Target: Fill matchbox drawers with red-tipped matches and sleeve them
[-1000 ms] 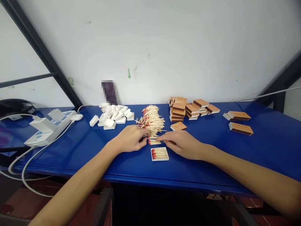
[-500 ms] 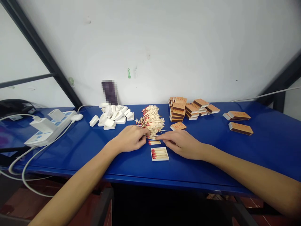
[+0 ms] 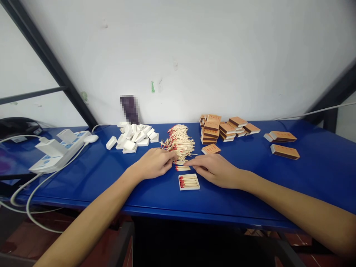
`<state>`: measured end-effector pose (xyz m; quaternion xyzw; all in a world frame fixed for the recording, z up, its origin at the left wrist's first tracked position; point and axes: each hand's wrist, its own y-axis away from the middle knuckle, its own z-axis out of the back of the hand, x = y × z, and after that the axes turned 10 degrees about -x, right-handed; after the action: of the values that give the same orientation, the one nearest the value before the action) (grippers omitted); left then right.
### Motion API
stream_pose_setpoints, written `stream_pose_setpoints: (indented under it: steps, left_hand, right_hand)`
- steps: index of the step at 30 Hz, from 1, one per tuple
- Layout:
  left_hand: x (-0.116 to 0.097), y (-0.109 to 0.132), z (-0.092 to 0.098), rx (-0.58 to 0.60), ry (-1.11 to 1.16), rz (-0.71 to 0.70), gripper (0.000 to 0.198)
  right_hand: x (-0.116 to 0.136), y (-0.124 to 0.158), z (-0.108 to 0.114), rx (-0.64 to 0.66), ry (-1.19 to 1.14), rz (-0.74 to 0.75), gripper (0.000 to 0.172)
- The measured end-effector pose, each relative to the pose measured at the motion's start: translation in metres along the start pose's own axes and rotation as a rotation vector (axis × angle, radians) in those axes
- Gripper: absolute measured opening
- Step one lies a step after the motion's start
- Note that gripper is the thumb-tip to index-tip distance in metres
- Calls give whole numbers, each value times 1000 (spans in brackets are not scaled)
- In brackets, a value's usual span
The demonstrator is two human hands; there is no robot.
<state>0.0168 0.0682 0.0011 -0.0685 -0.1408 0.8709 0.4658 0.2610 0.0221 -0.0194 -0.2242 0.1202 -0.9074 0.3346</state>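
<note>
My left hand (image 3: 158, 162) rests at the front left edge of a heap of loose red-headed matches (image 3: 180, 141). Its fingers are curled and closed at the heads of a few matches there. From the other side, my right hand (image 3: 213, 167) stretches its index finger to the plain ends of these matches, thumb apart below. A short row of matches (image 3: 183, 168) lies on the table just in front of the fingertips. Nearer still is a white matchbox tray (image 3: 199, 182) holding several matches, heads to the left. My fingers partly hide the heap's front edge.
White empty trays (image 3: 136, 135) are heaped at the back left. Orange matchbox sleeves (image 3: 211, 126) stand piled at the back right, and several matchboxes (image 3: 285, 151) lie farther right. A white power strip (image 3: 52, 159) with cables occupies the left of the blue table (image 3: 155, 202).
My left fingers have shifted very slightly at the heap's edge. The right hand, the tray and the short row look unchanged.
</note>
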Motion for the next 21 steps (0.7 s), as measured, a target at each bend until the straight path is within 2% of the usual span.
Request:
stream_pose_setpoints:
  steps: [21]
  left_hand:
    - [4,0,-3,-7,22,-5,18]
  right_hand:
    - [5,-3,0,-29,33,-63,41]
